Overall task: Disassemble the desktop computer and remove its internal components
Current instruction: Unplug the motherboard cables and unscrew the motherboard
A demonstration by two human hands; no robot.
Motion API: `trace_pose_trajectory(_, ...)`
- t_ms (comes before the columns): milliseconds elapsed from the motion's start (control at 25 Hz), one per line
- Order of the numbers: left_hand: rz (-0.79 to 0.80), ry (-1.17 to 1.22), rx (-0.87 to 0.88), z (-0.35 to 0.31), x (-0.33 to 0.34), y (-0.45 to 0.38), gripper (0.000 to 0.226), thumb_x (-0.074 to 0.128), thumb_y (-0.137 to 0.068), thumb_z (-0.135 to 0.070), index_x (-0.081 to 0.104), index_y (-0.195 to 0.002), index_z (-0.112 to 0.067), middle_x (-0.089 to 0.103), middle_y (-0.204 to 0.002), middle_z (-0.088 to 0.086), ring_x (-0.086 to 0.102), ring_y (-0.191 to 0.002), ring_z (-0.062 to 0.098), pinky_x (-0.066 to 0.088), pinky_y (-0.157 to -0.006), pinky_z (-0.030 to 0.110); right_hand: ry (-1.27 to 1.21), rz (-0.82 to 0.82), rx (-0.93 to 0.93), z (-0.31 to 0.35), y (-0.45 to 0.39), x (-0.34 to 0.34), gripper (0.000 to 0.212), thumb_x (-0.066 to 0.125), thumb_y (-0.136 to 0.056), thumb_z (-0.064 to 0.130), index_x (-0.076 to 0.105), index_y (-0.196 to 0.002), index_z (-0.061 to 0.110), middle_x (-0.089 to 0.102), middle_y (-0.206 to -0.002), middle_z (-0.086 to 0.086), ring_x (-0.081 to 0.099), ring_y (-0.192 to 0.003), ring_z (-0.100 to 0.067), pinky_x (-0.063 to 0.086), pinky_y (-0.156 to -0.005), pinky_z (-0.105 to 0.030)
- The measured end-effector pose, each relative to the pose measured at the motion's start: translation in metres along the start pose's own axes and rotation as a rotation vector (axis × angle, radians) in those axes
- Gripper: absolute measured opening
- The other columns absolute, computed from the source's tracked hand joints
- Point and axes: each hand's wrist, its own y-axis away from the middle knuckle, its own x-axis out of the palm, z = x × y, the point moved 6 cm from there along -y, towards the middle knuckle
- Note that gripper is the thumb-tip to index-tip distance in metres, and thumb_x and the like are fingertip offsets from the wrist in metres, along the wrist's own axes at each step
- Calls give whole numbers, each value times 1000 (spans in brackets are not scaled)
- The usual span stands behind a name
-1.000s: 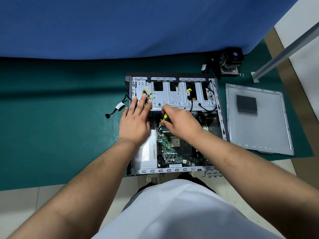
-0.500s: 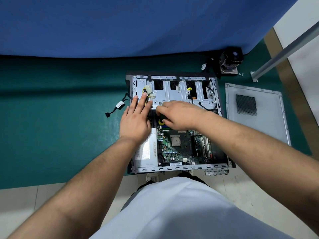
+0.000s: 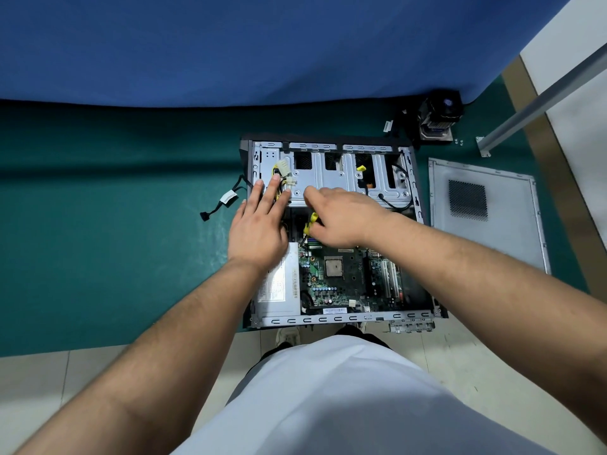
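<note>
Right hand (image 3: pixel 341 216) slides up from the motherboard (image 3: pixel 341 277) — fingertips now at the drive cage (image 3: pixel 331 178), screwdriver (image 3: pixel 310 223) tucked beneath.

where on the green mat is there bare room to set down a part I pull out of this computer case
The widest bare patch of green mat lies left of the computer case, below the loose black cable. Right of the case is crowded: the side panel, with the cooler fan beyond it. Both hands work inside the case.
</note>
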Motion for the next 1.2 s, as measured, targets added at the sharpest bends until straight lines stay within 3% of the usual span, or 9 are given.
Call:
trace_pose_trajectory(80, 0, 2, -1, 0, 0, 1, 70, 49, -92, -23, 29, -159, -32, 4, -171, -10, 7, -157, 22, 22, -124, 47, 71, -80, 186, -8, -2, -4, 43, 30, -102, 60, 35, -116, 20, 49, -86, -5, 52, -79, -29, 37, -64, -39)
trace_pose_trajectory(160, 4, -3, 3, 0, 0, 0, 71, 49, -92, -23, 28, -159, -32, 3, -171, -9, 6, -157, 22, 21, -124, 47, 128, -116, 105, -2, -2, -6, 42, 28, -105, 55, 38, -121, 17, 55, -87, -6, 58, -83, -31, 40, -63, -40)
trace_pose_trajectory(280, 5, -11, 7, 0, 0, 0, 72, 48, -92, -24, 26, -160, -32, 3, -171, -9, 5, -157, 22, 21, -124, 46, 61, -22, -112, 10, 2, -3, 41, 43, -98, 43, 37, -130, 17, 57, -112, -12, 57, -106, -32, 50, -81, -44)
trace_pose_trajectory(440, 2, -6, 6, -1, 0, 1, 72, 49, -92, -23, 27, -159, -32, 4, -171, -9, 6, -157, 21, 22, -124, 46, 142, -129, 156, -1, -1, -4, 53, 29, -103, 60, 45, -127, 16, 67, -103, -13, 65, -97, -35, 39, -67, -40)
trace_pose_trajectory(600, -9, 1, 2, 0, 0, 0, 70, 48, -91, -23, 30, -158, -32, 6, -171, -9, 7, -157, 22, 24, -123, 47, -28, -21, -46, 8, 1, 0, 39, 50, -97, 38, 44, -127, 14, 54, -102, -12, 56, -94, -30, 37, -69, -36)
trace_pose_trajectory(760, -10, -1, 3, 0, 1, 0, 71, 49, -91, -24, 30, -158, -32, 6, -171, -9, 7, -157, 21, 24, -124, 47, -8, -97, 147, -1, 0, 1, 46, 38, -102, 56, 44, -126, 18, 63, -103, -14, 63, -96, -36, 38, -67, -38)
trace_pose_trajectory(960, -11, 0, 2, 0, 0, 0, 71, 49, -90, -23, 30, -158, -32, 6, -171, -9, 7, -157, 22, 23, -124, 47, -177, -94, -8, 11, 2, 6, 32, 58, -92, 24, 46, -119, 13, 51, -109, -9, 57, -105, -31, 35, -76, -32)
trace_pose_trajectory(1120, -16, 19, 0, 0, -1, 0, 70, 50, -90, -24, 32, -158, -32, 8, -171, -8, 8, -157, 22, 24, -123, 48, -139, -175, 171, 8, 5, 9, 44, 42, -103, 51, 47, -126, 14, 57, -112, -16, 60, -100, -37, 39, -72, -38)
trace_pose_trajectory(1200, -22, 18, 2, 0, -1, 0, 71, 50, -89, -23, 33, -157, -32, 9, -171, -8, 10, -157, 23, 26, -123, 48, -98, -184, 124, 11, 4, 8, 39, 38, -107, 44, 48, -127, 13, 56, -113, -18, 62, -98, -39, 43, -72, -40)
